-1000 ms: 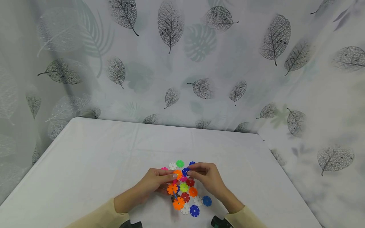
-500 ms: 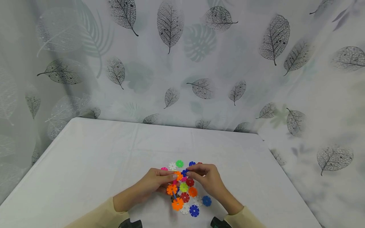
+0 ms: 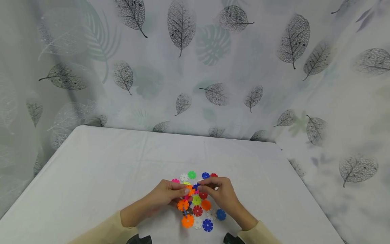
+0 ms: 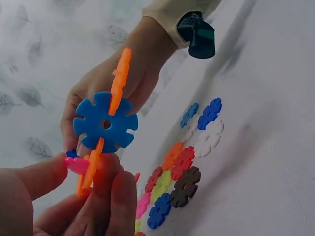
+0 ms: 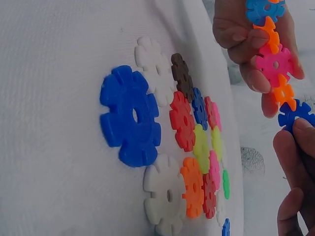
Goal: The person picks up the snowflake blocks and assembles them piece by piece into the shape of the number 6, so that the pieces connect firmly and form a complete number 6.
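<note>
My left hand (image 3: pixel 167 193) grips a chain of slotted plastic snowflake discs, fingers around its pink disc (image 5: pixel 266 64) and an orange disc (image 5: pixel 283 92). Towards my body the chain continues with a light blue disc (image 4: pixel 88 123) set crosswise between two orange ones; the end orange disc (image 3: pixel 188 221) hangs free. At the other end, my right hand (image 3: pixel 223 192) pinches a dark blue disc (image 5: pixel 290 114) between thumb and fingers. That disc meets the orange one's edge in the right wrist view; how deep the slots engage is hard to tell.
Loose discs lie flat on the white-covered table (image 3: pixel 106 162) beneath and between the hands, among them a blue disc (image 3: pixel 208 225), a red disc (image 3: pixel 197 210), a brown disc (image 4: pixel 186 187) and a green disc (image 3: pixel 192 175). A leaf-patterned curtain (image 3: pixel 189 74) hangs behind.
The right hand has come slightly down and left with the dark blue disc, closer to the left hand. The chain's free orange end has swung a little down and left.
</note>
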`<action>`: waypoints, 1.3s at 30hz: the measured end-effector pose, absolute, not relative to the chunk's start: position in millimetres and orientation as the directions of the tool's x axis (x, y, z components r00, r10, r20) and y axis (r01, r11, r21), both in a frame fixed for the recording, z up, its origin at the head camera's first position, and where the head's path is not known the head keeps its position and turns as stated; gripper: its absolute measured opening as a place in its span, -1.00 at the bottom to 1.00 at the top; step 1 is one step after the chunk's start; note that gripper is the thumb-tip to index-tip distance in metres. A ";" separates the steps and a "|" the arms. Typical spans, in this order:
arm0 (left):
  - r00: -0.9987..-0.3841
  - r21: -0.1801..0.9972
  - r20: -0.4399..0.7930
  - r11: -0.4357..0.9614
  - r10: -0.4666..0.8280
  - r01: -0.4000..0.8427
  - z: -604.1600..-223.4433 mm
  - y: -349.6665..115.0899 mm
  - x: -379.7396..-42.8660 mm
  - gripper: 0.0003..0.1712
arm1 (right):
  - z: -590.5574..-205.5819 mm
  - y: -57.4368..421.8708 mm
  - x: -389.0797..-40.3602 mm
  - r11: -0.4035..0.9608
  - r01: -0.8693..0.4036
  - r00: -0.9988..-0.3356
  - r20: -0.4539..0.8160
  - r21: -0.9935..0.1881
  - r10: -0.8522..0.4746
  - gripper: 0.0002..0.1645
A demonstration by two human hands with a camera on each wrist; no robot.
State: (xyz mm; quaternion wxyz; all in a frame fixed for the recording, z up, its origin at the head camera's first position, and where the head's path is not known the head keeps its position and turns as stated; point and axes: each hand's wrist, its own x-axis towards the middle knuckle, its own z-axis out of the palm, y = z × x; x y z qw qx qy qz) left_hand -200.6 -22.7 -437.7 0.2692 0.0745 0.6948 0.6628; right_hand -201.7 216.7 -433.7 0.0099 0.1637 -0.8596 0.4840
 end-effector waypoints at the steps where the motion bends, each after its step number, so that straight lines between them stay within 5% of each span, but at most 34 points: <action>1: -0.843 0.960 -0.280 0.120 0.459 -0.253 -437.6 -22.9 -200.5 -0.58 | -434.2 216.9 -201.7 0.473 -0.290 -0.946 0.174 -0.832 -0.275 -0.89; 25: -0.796 0.942 -0.327 0.241 0.509 -0.233 -445.4 -17.8 -204.9 -0.47 | -433.4 215.0 -195.6 0.455 -0.428 -0.888 0.270 -0.781 -0.372 -0.77; 39: -0.802 0.944 -0.329 0.194 0.499 -0.266 -441.6 -20.8 -202.6 -0.45 | -421.2 228.5 -208.0 0.492 -0.426 -0.893 0.441 -0.759 -0.092 -0.53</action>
